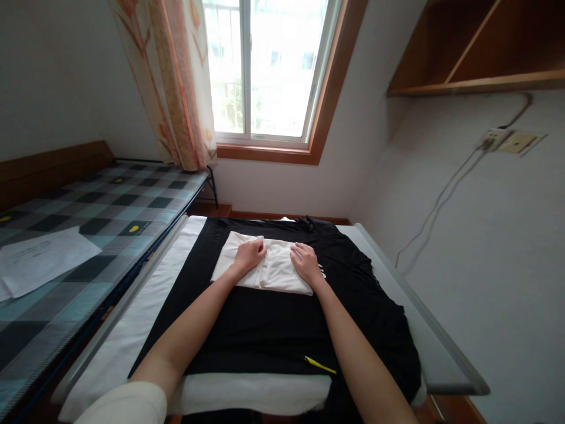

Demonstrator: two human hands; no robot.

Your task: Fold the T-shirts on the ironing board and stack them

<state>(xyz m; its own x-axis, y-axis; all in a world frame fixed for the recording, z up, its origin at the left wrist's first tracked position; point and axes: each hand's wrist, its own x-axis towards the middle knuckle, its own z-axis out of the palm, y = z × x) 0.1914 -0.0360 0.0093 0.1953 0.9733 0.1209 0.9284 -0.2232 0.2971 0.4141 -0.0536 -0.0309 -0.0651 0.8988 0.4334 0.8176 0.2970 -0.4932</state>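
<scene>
1. White fabric, folded into a flat rectangle, lies under both our hands; our left hand is curled on its left part, fingers bent in, and we cannot tell whether it pinches a layer.
2. Our right hand rests on the right part, palm down with fingers loosely extended, and we see nothing gripped in it.
3. If the left fingers do have hold of a layer, lifting or sliding them could drag it askew and spoil the crease between our hands.
4. Uneven pressure from the right hand could push wrinkles towards that crease, leaving the right edge crooked.
5. For position, the white cloth sits directly beneath and between our hands, touching both; its left end reaches beyond the left hand, and its near edge shows on our side.
6. Below it we have a black garment, spread loosely and rumpled at the right; a hard push might make both slide or bunch together.
7. Near our right forearm, a yellow strip lies on the black fabric, where a sweeping arm could catch it.
8. Farther out is the grey-rimmed bench; the bed stands beyond its left side.
</scene>
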